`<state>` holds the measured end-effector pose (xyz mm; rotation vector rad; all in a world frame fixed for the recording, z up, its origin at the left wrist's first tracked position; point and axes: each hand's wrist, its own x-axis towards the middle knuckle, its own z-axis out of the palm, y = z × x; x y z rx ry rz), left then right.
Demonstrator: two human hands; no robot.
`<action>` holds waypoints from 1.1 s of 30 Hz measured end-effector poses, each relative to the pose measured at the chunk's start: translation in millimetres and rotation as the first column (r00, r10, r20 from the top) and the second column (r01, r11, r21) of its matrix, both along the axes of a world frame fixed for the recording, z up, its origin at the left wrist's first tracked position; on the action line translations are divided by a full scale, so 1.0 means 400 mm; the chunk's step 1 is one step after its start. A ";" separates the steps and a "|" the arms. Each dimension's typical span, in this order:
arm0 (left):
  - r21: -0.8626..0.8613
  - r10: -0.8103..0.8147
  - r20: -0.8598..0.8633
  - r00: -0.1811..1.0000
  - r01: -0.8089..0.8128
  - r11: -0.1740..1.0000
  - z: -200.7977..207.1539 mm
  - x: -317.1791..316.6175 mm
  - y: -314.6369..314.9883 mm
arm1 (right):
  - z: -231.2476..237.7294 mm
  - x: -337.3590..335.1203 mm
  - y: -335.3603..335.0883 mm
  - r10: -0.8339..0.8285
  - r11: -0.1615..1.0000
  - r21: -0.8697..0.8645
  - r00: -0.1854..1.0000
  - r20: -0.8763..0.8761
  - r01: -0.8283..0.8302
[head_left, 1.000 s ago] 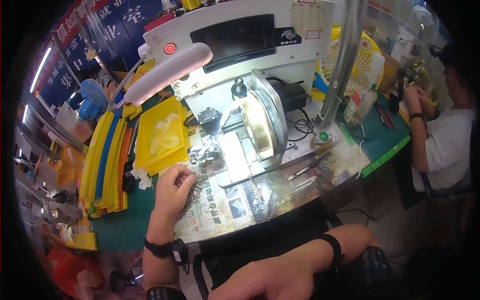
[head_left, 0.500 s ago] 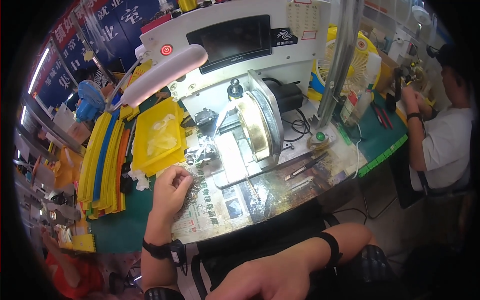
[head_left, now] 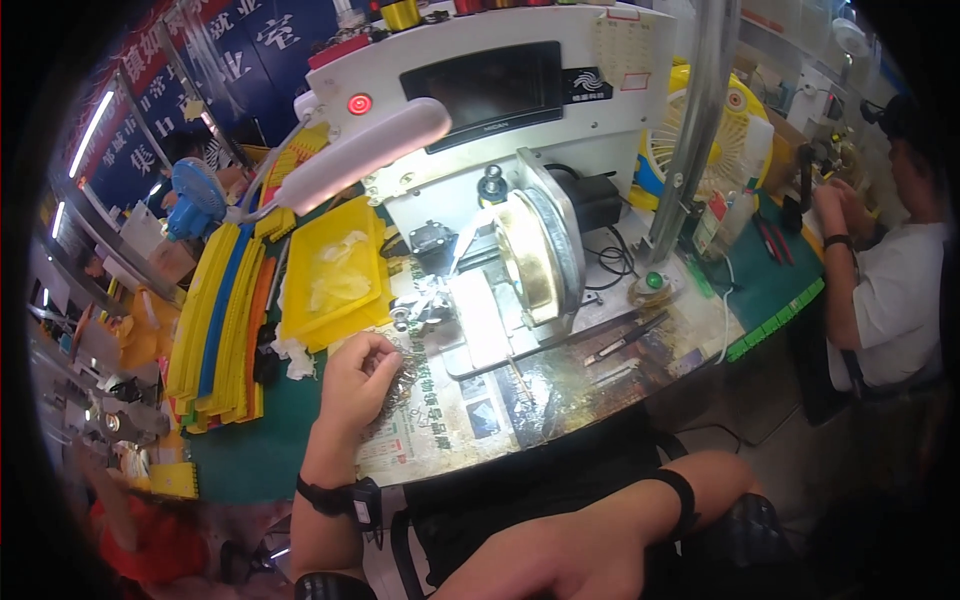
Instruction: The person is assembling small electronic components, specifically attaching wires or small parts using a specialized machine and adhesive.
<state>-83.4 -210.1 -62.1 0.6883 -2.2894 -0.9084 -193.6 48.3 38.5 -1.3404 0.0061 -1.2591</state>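
Observation:
My left hand (head_left: 358, 380) rests on the printed sheet (head_left: 400, 452) at the front of the bench, fingers curled and thumb close to the forefinger. Whatever it may hold is hidden. Beside it lies a loose heap of thin, wiry metal bits (head_left: 408, 378), partly covered by the hand. Just beyond stands a bench machine with a brass-coloured wheel (head_left: 530, 262), a brightly lit white block (head_left: 481, 320) and a small metal fixture (head_left: 425, 308). My right hand (head_left: 560, 555) is low in front of my body, well away from the bench; its fingers are cut off by the lower edge.
A yellow tray (head_left: 335, 275) with a crumpled clear bag and stacked yellow, blue and orange strips (head_left: 222, 320) stand on the left. A lamp (head_left: 365, 155) hangs over the machine. A tweezers-like tool (head_left: 625, 340) lies right of it. Another person (head_left: 890, 290) sits at right.
The whole view has shifted slightly, so the bench appears a little farther right and lower. Both hands keep nearly the same pose and place.

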 end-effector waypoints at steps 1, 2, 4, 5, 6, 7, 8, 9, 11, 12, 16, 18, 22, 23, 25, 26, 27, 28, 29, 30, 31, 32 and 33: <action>0.024 -0.015 -0.013 1.000 0.015 1.000 0.001 0.001 0.002 | -0.007 0.010 0.002 0.018 1.000 0.012 0.990 0.141 -0.020; 0.007 -0.015 0.002 1.000 0.015 1.000 0.007 -0.004 0.011 | -0.012 0.014 0.004 0.029 0.999 0.026 0.960 0.278 -0.037; 0.011 -0.004 0.022 1.000 0.004 1.000 0.011 0.005 0.005 | -0.016 0.017 -0.002 0.086 0.995 0.012 0.946 0.312 -0.095; 0.023 -0.007 0.038 0.999 0.006 1.000 0.008 0.002 0.005 | -0.018 0.016 -0.001 0.128 0.990 0.005 0.931 0.343 -0.138; 0.027 -0.012 0.040 0.999 0.011 1.000 0.005 0.000 0.005 | -0.019 0.017 0.000 0.122 0.991 0.008 0.930 0.345 -0.133; 0.029 -0.005 0.026 1.000 0.004 1.000 0.000 0.001 0.003 | -0.021 0.020 0.001 0.134 0.989 0.012 0.924 0.358 -0.148; 0.030 0.003 0.013 1.000 -0.003 1.000 -0.002 0.001 0.001 | -0.022 0.023 0.000 0.147 0.986 0.014 0.917 0.370 -0.164; 0.034 -0.002 0.016 1.000 0.001 0.999 -0.002 -0.001 0.000 | -0.025 0.025 -0.001 0.141 0.987 0.018 0.917 0.373 -0.159; 0.048 -0.002 0.022 1.000 0.001 0.999 0.001 -0.004 0.001 | -0.032 0.031 -0.005 0.192 0.979 -0.010 0.893 0.407 -0.206; 0.053 -0.007 0.025 1.000 0.006 0.999 -0.002 -0.004 -0.001 | -0.033 0.033 -0.006 0.185 0.980 -0.006 0.893 0.410 -0.201; 0.057 0.002 0.015 1.000 -0.003 0.998 -0.009 0.005 -0.012 | -0.031 0.033 -0.001 0.225 0.965 0.035 0.887 0.402 -0.261; 0.067 0.003 0.017 1.000 -0.005 0.998 -0.014 0.001 -0.012 | -0.036 0.029 -0.002 0.223 0.963 0.055 0.898 0.379 -0.262; 0.054 0.002 0.021 1.000 -0.003 0.999 -0.012 -0.002 -0.008 | -0.040 0.025 -0.001 0.233 0.966 0.020 0.904 0.359 -0.257; 0.047 0.001 0.021 1.000 -0.002 0.999 -0.013 -0.003 -0.008 | -0.040 0.024 0.001 0.240 0.963 0.031 0.906 0.348 -0.267; 0.056 0.001 0.018 1.000 -0.002 0.998 -0.012 -0.004 -0.006 | -0.040 0.024 0.001 0.228 0.967 0.026 0.911 0.344 -0.252; 0.063 0.004 0.014 1.000 -0.005 0.998 -0.011 -0.004 -0.005 | -0.039 0.024 0.002 0.219 0.971 0.020 0.915 0.339 -0.240; 0.064 0.003 0.014 1.000 -0.004 0.998 -0.012 -0.003 -0.006 | -0.036 0.022 0.003 0.218 0.971 0.021 0.915 0.340 -0.239; 0.060 0.002 0.010 1.000 -0.002 0.998 -0.013 -0.003 -0.007 | -0.031 0.016 0.003 0.222 0.970 0.024 0.922 0.318 -0.242; 0.056 -0.001 0.006 1.000 0.001 0.998 -0.015 -0.003 -0.008 | -0.026 0.010 0.004 0.226 0.969 0.028 0.928 0.296 -0.245; 0.058 -0.003 0.006 1.000 0.003 0.998 -0.015 -0.003 -0.009 | -0.024 0.000 0.002 0.224 0.970 0.030 0.929 0.296 -0.243; 0.061 -0.006 0.007 1.000 0.005 0.998 -0.015 -0.002 -0.009 | -0.022 -0.010 0.000 0.240 0.967 0.026 0.944 0.225 -0.253; 0.061 -0.006 0.008 1.000 0.006 0.998 -0.014 0.000 -0.010 | -0.022 -0.015 -0.002 0.259 0.964 0.022 0.954 0.152 -0.265; 0.060 -0.005 0.008 1.000 0.004 0.998 -0.013 0.001 -0.010 | -0.028 -0.014 -0.004 0.260 0.964 0.021 0.953 0.152 -0.267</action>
